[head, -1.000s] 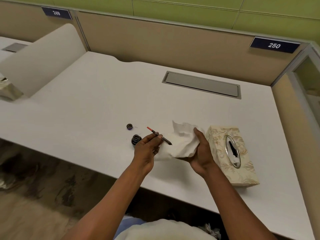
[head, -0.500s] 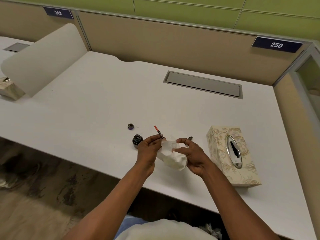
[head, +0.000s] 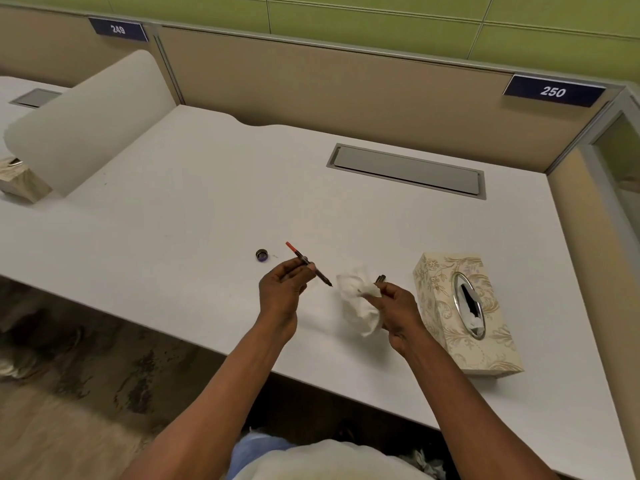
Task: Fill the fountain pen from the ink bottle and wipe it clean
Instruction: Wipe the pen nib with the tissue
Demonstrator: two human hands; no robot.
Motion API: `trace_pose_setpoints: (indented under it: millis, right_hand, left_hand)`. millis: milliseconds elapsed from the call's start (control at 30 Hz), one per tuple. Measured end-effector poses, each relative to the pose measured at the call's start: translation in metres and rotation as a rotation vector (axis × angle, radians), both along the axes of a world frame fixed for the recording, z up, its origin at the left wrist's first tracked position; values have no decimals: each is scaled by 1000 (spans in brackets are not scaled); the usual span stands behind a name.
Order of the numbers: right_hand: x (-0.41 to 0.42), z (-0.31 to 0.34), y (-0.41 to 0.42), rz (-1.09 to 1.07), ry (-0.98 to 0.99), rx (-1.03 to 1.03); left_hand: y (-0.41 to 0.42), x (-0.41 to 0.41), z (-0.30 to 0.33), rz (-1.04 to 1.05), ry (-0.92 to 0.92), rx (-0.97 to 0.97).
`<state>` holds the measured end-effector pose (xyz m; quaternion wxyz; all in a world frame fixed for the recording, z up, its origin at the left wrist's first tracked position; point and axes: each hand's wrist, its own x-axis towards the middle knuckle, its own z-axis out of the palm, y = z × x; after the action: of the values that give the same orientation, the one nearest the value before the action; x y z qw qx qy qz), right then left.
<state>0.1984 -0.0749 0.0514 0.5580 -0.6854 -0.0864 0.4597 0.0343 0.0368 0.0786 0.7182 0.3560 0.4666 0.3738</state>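
Bottle cap (head: 261,254), tissue box (head: 465,311) flank hands (bottle seemingly hidden).

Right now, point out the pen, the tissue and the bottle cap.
pen (head: 294,251): head view, on its upper barrel.
tissue (head: 358,308): head view, on its crumpled middle.
bottle cap (head: 261,254): head view, on its centre.
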Motion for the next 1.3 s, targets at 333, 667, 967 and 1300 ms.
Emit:
trace_pose_setpoints:
  millis: [333, 667, 967, 1300]
  right_hand:
    - [-18, -1, 8, 44, -269, -42]
    - [-18, 14, 2, 54, 255, 194]
    - [-16, 3, 4, 101, 161, 165]
    - [-13, 4, 4, 326, -104, 142]
  left_hand:
    - [-27, 16, -2, -62, -3, 11]
    - [-23, 12, -15, 51, 116, 67]
    - [-30, 15, -13, 5, 111, 85]
    - [-34, 13, -13, -2, 135, 86]
